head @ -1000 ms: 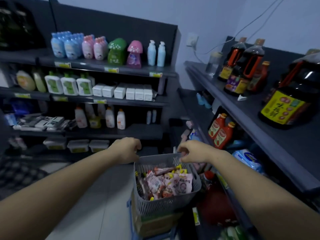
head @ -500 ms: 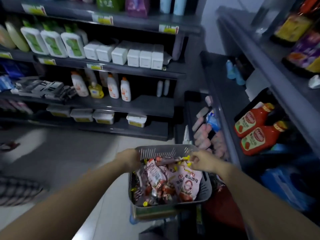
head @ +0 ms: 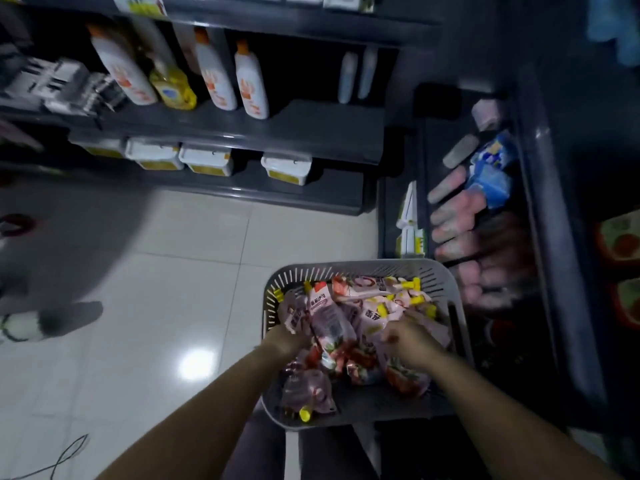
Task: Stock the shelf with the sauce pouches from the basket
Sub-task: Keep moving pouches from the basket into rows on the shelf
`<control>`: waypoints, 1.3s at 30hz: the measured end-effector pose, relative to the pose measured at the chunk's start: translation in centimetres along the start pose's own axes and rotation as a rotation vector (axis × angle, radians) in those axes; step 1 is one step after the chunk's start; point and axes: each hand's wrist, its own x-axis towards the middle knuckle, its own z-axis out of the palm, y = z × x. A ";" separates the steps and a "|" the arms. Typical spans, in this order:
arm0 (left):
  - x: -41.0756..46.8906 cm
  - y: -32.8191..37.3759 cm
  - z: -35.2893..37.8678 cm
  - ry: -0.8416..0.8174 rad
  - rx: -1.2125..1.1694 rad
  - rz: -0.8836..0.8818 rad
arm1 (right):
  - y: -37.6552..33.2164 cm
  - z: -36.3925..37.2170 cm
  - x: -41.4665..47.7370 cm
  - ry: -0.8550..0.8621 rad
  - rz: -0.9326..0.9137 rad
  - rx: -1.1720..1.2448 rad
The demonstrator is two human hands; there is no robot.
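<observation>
The left grip (head: 284, 337) is pushed into the pile with its fingers hidden under the packs, so I cannot tell whether it holds one. The right grip (head: 410, 342) bends down onto a pale pack, but blur hides whether it pinches it. Both probably dig in to gather several at once. The sauce pouches (head: 329, 317) lie heaped in the grey basket (head: 349, 268), lower centre of the frame. Just right of its rim runs the dark shelf (head: 540, 237), holding pink packs (head: 450, 216), so the lift looks short but tight against that edge. The tiled floor (head: 156, 289) at left leaves room.
</observation>
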 end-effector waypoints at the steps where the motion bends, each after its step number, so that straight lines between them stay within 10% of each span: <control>1: 0.8 -0.4 0.5 -0.010 -0.062 -0.032 | -0.2 0.7 0.6 0.002 0.004 0.039; 24: 10.5 -4.4 5.7 0.347 -0.456 -0.084 | -2.0 9.7 11.1 0.046 0.015 0.167; 32: 8.8 -4.9 6.5 0.193 -0.310 -0.073 | -1.9 11.7 6.7 0.394 -0.141 0.034; 39: 7.4 -5.9 7.0 0.069 -0.509 -0.055 | -0.4 9.7 5.6 -0.012 -0.088 0.662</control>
